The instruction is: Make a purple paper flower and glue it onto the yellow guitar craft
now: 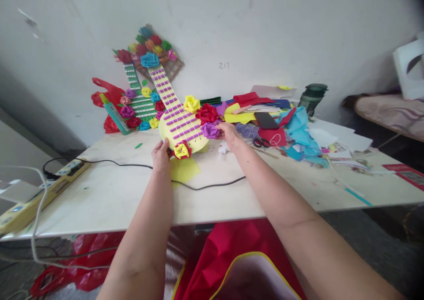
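A pale yellow, guitar-shaped craft (168,98) with purple strips and white strings stands tilted over the table. Paper flowers decorate it: a blue one (150,60) at the top, a yellow one (191,103), a red one (207,113), and a red-and-yellow one (182,150) low down. My left hand (161,155) is closed on the body's lower left edge. On the other side, my right hand (229,134) pinches the purple paper flower (210,130); its fingertips are partly hidden. Beneath the craft lies a yellow sheet (185,170).
Behind it, a similar green craft (143,106) leans near the wall beside a glue bottle (116,114). Coloured paper (251,99), scissors (261,142), a phone (266,120) and a dark bottle (313,98) are to the right. A black cable (212,186) crosses the table from a power strip (49,194).
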Motion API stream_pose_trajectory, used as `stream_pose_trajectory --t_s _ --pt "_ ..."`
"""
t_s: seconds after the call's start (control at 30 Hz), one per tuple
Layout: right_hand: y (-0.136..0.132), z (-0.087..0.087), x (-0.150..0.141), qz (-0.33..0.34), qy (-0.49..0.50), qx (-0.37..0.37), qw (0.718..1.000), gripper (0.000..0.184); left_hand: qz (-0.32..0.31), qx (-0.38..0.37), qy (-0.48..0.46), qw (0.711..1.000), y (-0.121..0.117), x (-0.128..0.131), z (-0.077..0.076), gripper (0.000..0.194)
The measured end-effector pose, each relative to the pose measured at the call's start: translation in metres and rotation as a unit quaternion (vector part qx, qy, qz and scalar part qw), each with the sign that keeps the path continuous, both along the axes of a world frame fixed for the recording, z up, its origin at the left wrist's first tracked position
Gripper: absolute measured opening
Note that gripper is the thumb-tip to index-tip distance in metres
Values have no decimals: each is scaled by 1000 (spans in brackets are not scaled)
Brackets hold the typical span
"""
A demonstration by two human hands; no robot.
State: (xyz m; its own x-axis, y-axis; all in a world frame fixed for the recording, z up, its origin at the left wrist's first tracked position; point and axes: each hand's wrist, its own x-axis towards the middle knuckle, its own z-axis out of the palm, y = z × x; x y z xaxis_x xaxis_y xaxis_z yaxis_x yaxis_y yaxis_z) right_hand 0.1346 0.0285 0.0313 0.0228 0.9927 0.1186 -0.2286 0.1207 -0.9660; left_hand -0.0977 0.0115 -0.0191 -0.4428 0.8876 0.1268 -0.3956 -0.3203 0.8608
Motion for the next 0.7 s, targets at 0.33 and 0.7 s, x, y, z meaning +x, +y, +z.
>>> stream_pose_trajectory --t_s 0.33,0.7 --pt "1 -1 -6 1 -48 -38 998 9 -4 5 -1 1000 -1 2 1 38" --pt "5 -8 -13 -46 -53 -31 997 3 -10 6 23 1000 -1 3 0 37"
